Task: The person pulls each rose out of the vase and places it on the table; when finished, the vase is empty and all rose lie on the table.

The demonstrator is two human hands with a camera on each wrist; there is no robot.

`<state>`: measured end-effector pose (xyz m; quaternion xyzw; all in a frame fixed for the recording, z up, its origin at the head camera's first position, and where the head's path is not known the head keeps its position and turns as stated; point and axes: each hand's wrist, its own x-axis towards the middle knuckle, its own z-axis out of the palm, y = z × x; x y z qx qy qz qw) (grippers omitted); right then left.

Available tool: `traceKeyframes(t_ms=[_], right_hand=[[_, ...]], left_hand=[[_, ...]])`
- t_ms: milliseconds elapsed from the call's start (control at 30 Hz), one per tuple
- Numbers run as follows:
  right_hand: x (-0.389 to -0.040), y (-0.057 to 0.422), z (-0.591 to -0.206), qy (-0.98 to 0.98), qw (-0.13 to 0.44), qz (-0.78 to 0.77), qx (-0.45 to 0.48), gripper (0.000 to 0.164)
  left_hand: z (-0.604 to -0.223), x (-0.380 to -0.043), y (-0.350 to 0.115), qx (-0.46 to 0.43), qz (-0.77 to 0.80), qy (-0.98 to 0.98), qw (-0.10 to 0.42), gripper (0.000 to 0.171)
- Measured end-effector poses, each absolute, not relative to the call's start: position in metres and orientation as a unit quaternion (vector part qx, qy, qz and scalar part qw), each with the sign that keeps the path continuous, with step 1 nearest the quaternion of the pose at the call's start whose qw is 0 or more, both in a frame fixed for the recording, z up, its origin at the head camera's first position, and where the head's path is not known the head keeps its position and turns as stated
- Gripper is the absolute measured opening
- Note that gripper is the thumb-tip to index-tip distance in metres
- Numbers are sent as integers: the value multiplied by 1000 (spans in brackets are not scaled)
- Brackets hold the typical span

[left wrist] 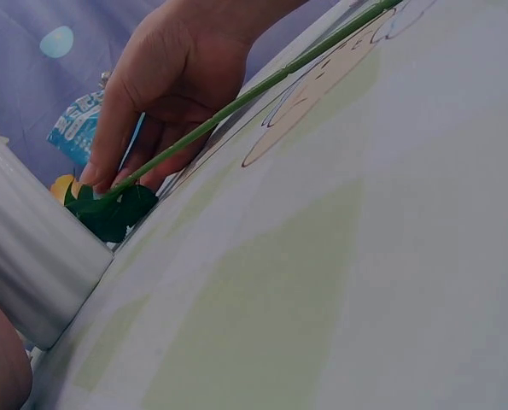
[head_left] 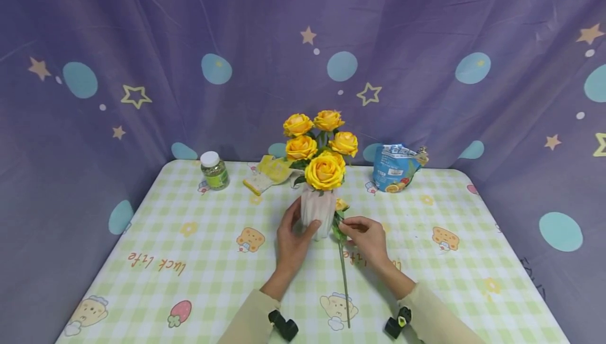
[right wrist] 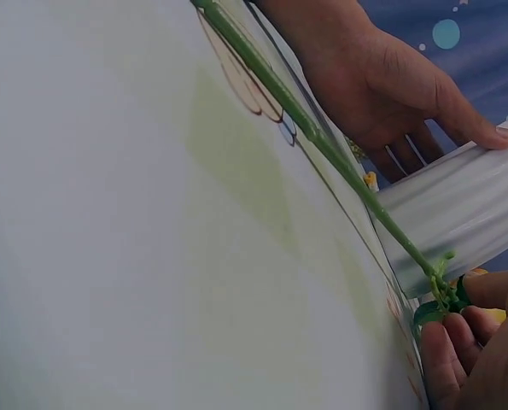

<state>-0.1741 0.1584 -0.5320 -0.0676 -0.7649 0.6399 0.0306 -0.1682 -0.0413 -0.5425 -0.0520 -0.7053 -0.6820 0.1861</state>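
Note:
A white ribbed vase [head_left: 318,211] stands on the table with several yellow artificial roses [head_left: 324,171] rising from it. My left hand [head_left: 291,241] holds the vase from its left side; the thumb lies across the front in the right wrist view, where the vase [right wrist: 471,205] also shows. To the right of the vase, a single yellow rose [head_left: 341,205] lies on the table, its long green stem [head_left: 345,286] pointing toward me. The right hand [head_left: 368,240] pinches this rose at the leaves below its bloom, as the left wrist view shows at the green leaves [left wrist: 113,212].
A jar with a white lid [head_left: 214,170] stands at the back left. Behind the vase lies a yellow and white cloth-like item [head_left: 271,171]. A blue pouch [head_left: 396,169] stands at the back right. A checked cloth [head_left: 208,291] covers the table, and a purple curtain [head_left: 265,28] hangs behind.

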Motion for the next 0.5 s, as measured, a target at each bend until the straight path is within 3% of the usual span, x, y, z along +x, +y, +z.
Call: traceKeyframes(t_ms=[500], right_hand=[[-170,166,-518,-783,105,611,-54,11]], left_hand=[[-542,-168,-42,-44,-681,-709,178,71]])
